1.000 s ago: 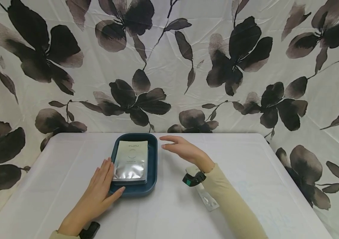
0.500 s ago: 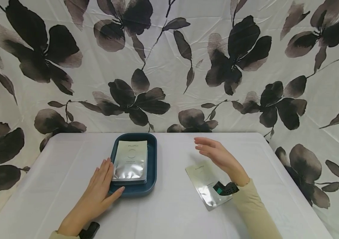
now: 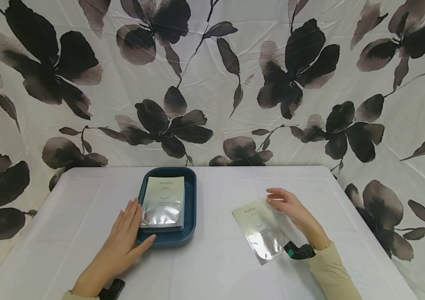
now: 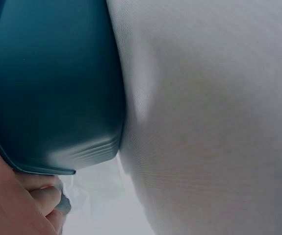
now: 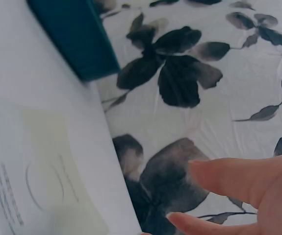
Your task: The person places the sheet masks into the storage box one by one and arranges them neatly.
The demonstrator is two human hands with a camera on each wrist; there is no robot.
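Straight fingers of my left hand (image 3: 122, 237) rest along the left side of a dark blue tray (image 3: 167, 239), thumb near its front corner. Inside the tray lies a stack of silver and pale green face mask sachets (image 3: 162, 204). A single face mask sachet (image 3: 259, 229) lies slantwise on the table to the right. Over its right edge hovers my right hand (image 3: 298, 216), fingers loosely extended and holding nothing. In the right wrist view, thumb and finger (image 5: 234, 178) stand apart. The left wrist view shows the tray's outer wall (image 4: 52, 88) against the hand.
A white cloth covers the table (image 3: 212, 271). Behind it hangs a white curtain (image 3: 205, 83) with dark flowers. A black band (image 3: 300, 251) is on the right wrist and another (image 3: 112, 289) on the left.
My right hand has moved from beside the tray to the right, then toward me, and the single sachet has come into fuller view. My left hand has stayed at the tray.
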